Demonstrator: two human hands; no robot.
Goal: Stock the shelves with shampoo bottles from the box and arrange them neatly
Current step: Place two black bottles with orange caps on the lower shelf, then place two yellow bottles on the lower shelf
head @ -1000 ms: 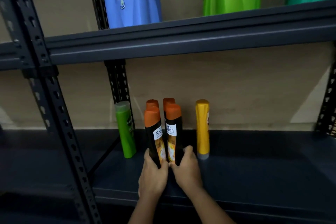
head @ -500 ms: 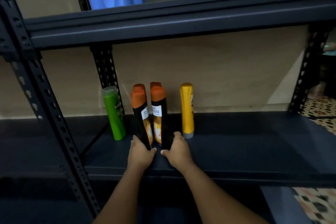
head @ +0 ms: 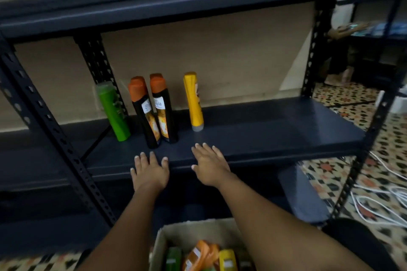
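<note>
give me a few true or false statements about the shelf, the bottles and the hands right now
1. Both hands are empty, with fingers spread. True: the left hand and right hand hold nothing.
2. The yellow bottle lies on its side. False: it stands upright on the shelf.
3. The black bottles with orange caps stand between the green bottle and the yellow one. True.
4. The cardboard box is empty. False: bottles show inside it.
5. The green bottle stands right of the yellow bottle. False: it stands to the left.
</note>
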